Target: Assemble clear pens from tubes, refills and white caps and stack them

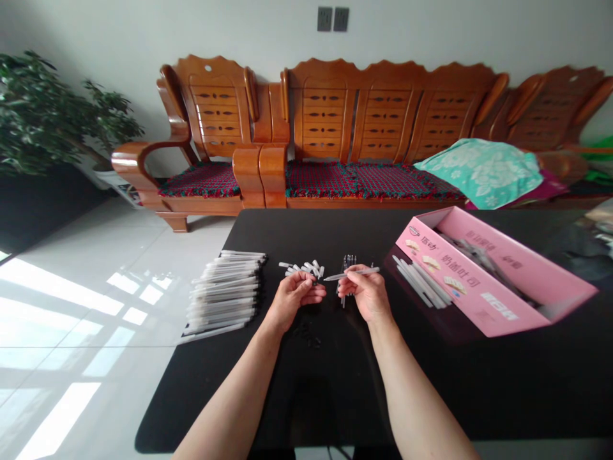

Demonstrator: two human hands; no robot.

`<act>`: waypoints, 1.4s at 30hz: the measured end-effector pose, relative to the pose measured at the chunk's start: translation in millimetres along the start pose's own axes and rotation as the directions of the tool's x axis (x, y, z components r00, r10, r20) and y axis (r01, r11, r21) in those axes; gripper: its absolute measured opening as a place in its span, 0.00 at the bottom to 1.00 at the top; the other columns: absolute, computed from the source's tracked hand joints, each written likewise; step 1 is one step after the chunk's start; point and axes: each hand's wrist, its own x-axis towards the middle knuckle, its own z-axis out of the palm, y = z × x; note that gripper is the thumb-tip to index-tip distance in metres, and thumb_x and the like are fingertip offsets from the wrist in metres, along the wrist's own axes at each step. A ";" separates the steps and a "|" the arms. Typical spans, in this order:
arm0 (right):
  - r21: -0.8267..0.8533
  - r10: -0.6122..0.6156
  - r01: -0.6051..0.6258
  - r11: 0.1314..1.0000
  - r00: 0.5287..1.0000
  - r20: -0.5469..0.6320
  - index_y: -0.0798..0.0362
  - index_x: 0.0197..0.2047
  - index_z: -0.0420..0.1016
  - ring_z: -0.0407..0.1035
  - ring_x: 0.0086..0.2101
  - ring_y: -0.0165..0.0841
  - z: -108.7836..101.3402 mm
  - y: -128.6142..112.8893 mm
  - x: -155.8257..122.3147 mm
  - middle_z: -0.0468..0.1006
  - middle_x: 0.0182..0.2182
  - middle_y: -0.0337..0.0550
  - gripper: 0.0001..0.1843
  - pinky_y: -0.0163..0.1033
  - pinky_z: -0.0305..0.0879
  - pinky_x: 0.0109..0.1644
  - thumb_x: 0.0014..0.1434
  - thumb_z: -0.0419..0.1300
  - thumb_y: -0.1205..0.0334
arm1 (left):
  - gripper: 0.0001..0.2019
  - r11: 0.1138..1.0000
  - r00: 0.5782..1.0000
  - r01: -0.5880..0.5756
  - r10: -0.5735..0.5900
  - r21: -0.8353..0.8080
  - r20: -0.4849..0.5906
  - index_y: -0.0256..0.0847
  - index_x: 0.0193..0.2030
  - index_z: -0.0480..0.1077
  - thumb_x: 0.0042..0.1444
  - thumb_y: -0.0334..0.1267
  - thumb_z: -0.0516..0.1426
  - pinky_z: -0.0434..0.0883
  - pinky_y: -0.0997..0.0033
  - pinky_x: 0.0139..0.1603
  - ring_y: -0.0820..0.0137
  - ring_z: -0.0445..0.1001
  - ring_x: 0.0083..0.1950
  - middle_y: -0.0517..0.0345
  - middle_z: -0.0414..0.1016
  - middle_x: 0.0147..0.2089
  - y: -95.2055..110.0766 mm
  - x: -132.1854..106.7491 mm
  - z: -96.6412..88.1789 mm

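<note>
Over the middle of the black table, my right hand [366,292] pinches a pale, slim pen [364,271], its pointed end toward the left. Facing that tip is my left hand [297,294], thumb and fingers closed on a small black piece [315,282], mostly hidden. White pen caps [306,266] lie loosely just beyond the left hand. Several thin refills [349,259] lie side by side behind and under the right hand, partly covered by it. Small black pieces [309,335] are scattered on the table nearer me, between the forearms.
A large stack of white pen barrels [225,294] lies along the left edge of the table [325,396]. On the right, several white pens [419,281] lie beside a pink cardboard box [479,287] with grey things inside. A wooden bench [373,121] stands behind.
</note>
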 end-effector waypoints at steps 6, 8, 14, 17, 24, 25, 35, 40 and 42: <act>-0.050 0.008 -0.005 0.999 0.998 0.057 0.56 0.35 0.77 0.76 0.20 0.34 1.3 3.3 -1.6 0.82 0.24 0.43 0.11 0.37 0.75 0.23 0.50 0.70 0.59 | 0.19 0.999 1.000 -0.021 0.021 -0.036 -0.015 0.35 0.40 0.67 0.52 0.48 0.66 0.77 0.70 0.41 0.67 0.81 0.37 0.48 0.81 0.37 -1.6 0.4 2.3; -0.058 0.009 -0.006 0.998 0.998 0.060 0.56 0.35 0.77 0.76 0.20 0.34 1.2 4.7 -1.5 0.82 0.24 0.43 0.11 0.37 0.76 0.23 0.51 0.70 0.59 | 0.19 0.999 1.000 -0.015 0.014 -0.033 -0.015 0.35 0.39 0.67 0.52 0.48 0.66 0.77 0.70 0.41 0.66 0.81 0.37 0.48 0.81 0.37 -2.1 0.0 3.5; -0.069 0.010 -0.005 0.998 0.997 0.073 0.56 0.35 0.77 0.75 0.20 0.33 1.5 5.4 -1.7 0.82 0.24 0.44 0.11 0.37 0.76 0.24 0.52 0.69 0.59 | 0.20 0.999 1.000 0.000 -0.001 -0.046 -0.024 0.36 0.39 0.67 0.51 0.49 0.67 0.77 0.69 0.41 0.66 0.81 0.37 0.47 0.81 0.37 -4.1 -0.1 7.2; -0.067 0.007 -0.004 0.998 0.999 0.045 0.55 0.35 0.77 0.76 0.21 0.34 2.6 4.3 -1.7 0.82 0.25 0.43 0.11 0.37 0.76 0.24 0.51 0.70 0.58 | 0.21 0.999 1.000 0.005 -0.006 -0.036 -0.029 0.36 0.40 0.68 0.49 0.50 0.67 0.77 0.68 0.41 0.65 0.81 0.37 0.47 0.81 0.38 -4.2 -0.5 8.1; -0.073 0.003 0.000 0.997 0.999 0.040 0.55 0.34 0.77 0.76 0.21 0.34 3.9 3.2 -1.8 0.82 0.24 0.43 0.12 0.37 0.76 0.23 0.50 0.70 0.58 | 0.20 0.999 0.999 0.016 -0.014 0.033 -0.046 0.33 0.38 0.72 0.47 0.48 0.68 0.76 0.73 0.34 0.70 0.79 0.31 0.50 0.81 0.34 -2.9 -1.5 7.4; -0.076 0.003 0.000 0.997 0.999 0.043 0.56 0.34 0.77 0.76 0.20 0.34 3.9 3.3 -1.9 0.82 0.24 0.43 0.12 0.37 0.75 0.23 0.50 0.70 0.58 | 0.20 0.999 0.998 0.008 -0.006 0.034 -0.056 0.33 0.38 0.72 0.47 0.47 0.69 0.76 0.73 0.34 0.70 0.79 0.31 0.50 0.80 0.33 -2.8 -1.3 7.0; -0.079 0.006 -0.004 0.997 1.000 0.027 0.55 0.34 0.77 0.76 0.20 0.34 3.5 4.1 -1.2 0.82 0.24 0.43 0.12 0.37 0.75 0.23 0.49 0.70 0.58 | 0.20 1.000 0.997 -0.006 0.007 0.017 -0.081 0.32 0.37 0.75 0.44 0.46 0.70 0.76 0.74 0.34 0.72 0.78 0.30 0.51 0.80 0.33 -2.2 -0.8 6.4; -0.074 0.001 0.000 0.997 1.000 0.023 0.55 0.34 0.77 0.76 0.20 0.34 3.2 3.7 -1.6 0.82 0.23 0.42 0.11 0.36 0.75 0.23 0.50 0.70 0.58 | 0.19 1.000 0.996 -0.006 0.008 0.022 -0.083 0.33 0.37 0.75 0.45 0.45 0.70 0.76 0.75 0.33 0.72 0.78 0.30 0.52 0.80 0.32 -1.1 -1.4 6.3; -0.077 0.000 0.003 0.997 0.999 0.035 0.55 0.34 0.77 0.76 0.20 0.34 2.8 3.8 -1.8 0.82 0.24 0.43 0.11 0.36 0.75 0.23 0.51 0.70 0.59 | 0.20 0.999 0.997 -0.004 0.007 0.043 -0.073 0.32 0.40 0.76 0.45 0.45 0.70 0.76 0.75 0.34 0.72 0.78 0.30 0.51 0.80 0.33 -1.0 -1.6 6.6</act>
